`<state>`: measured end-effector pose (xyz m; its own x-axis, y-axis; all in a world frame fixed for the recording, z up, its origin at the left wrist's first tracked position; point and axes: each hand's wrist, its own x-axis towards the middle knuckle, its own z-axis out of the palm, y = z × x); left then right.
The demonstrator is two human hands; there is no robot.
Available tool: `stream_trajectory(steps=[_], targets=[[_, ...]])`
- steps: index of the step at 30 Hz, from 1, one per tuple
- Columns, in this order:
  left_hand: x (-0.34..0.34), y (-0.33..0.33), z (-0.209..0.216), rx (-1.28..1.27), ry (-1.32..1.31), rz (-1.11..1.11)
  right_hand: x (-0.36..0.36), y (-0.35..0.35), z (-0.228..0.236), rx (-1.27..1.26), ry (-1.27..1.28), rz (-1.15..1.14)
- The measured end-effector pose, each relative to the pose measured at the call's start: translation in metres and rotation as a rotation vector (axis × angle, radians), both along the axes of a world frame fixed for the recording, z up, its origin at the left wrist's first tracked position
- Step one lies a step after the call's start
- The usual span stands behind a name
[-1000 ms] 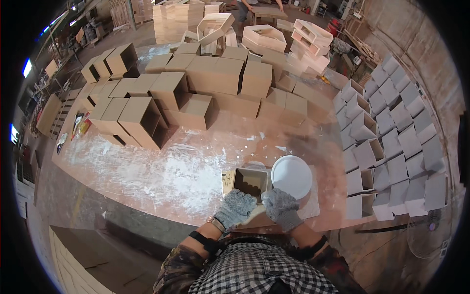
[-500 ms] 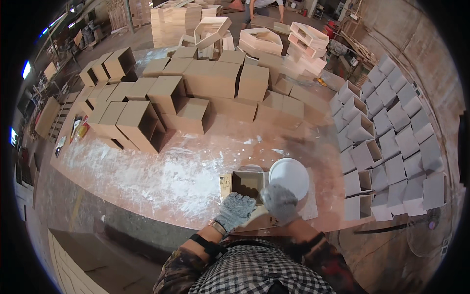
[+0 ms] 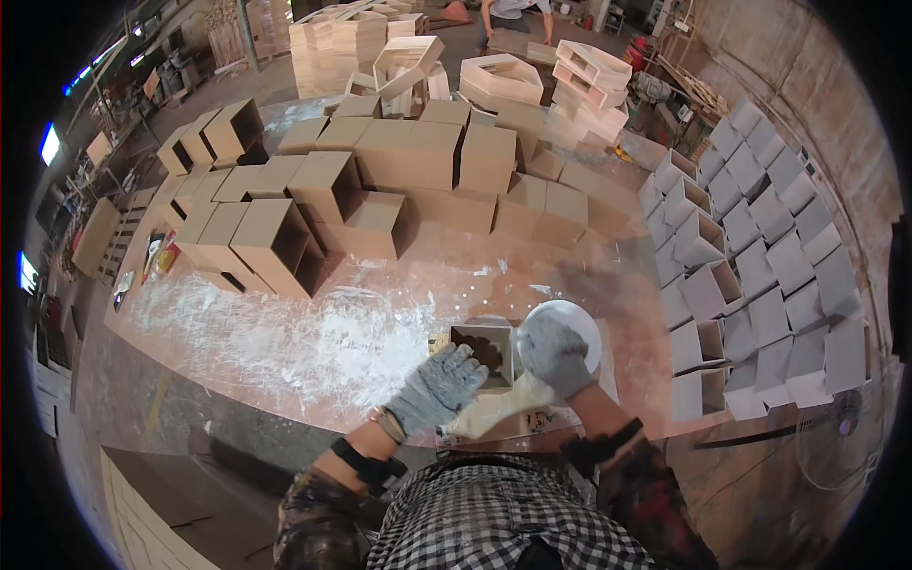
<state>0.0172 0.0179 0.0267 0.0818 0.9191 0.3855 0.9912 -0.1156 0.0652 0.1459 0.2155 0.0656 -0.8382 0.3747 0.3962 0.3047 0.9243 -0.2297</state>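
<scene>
At right, pale boxes [image 3: 758,268] look done; brown boxes [image 3: 383,152], undone. Left hand [image 3: 437,387] by open box [image 3: 494,353], right hand [image 3: 558,353] over disc [image 3: 582,321]: finger hold unclear.

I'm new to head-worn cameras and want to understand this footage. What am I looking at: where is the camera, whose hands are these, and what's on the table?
There is no machine here. All the pictures come from one wide camera on a person's head, looking down; its lens bends straight edges near the rim. The left hand and right hand, in grey gloves, are the wearer's own.

The left is at the near side of a small open box. The right, blurred, is over a white round container. Whether either hand grips anything, I can't tell.

The reddish table has white smears and carries many brown boxes. Rows of grey-white boxes stand at the right. Another person is at the far end.
</scene>
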Motion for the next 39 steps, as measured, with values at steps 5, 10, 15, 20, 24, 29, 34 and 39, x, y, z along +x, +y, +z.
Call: stream_trajectory(steps=[5,10,15,20,24,29,34,39], targets=[[-0.038,0.001,0.01,-0.278,0.181,-0.217,-0.032,0.001,-0.004,-0.038,-0.325,0.022],[-0.028,-0.002,0.008,-0.248,0.215,-0.154,0.026,-0.037,-0.013,-0.078,-0.265,0.127],[-0.038,0.002,0.008,-0.214,0.2,-0.224,0.062,-0.045,-0.012,-0.28,-0.121,0.248],[-0.034,0.004,-0.01,-0.222,0.376,-0.158,0.07,-0.024,-0.014,-0.437,-0.166,-0.003],[-0.01,0.004,-0.001,-0.149,0.288,-0.036,0.056,-0.016,-0.002,-0.389,-0.135,-0.085],[0.024,0.031,0.014,-0.234,-0.048,0.054,0.03,0.01,-0.031,-0.041,0.045,0.092],[0.031,0.014,0.014,0.009,-0.005,0.104,-0.013,0.021,-0.022,-0.078,-0.313,0.069],[0.028,0.015,0.002,-0.178,-0.082,0.158,-0.023,0.021,-0.026,0.122,-0.326,-0.018]])
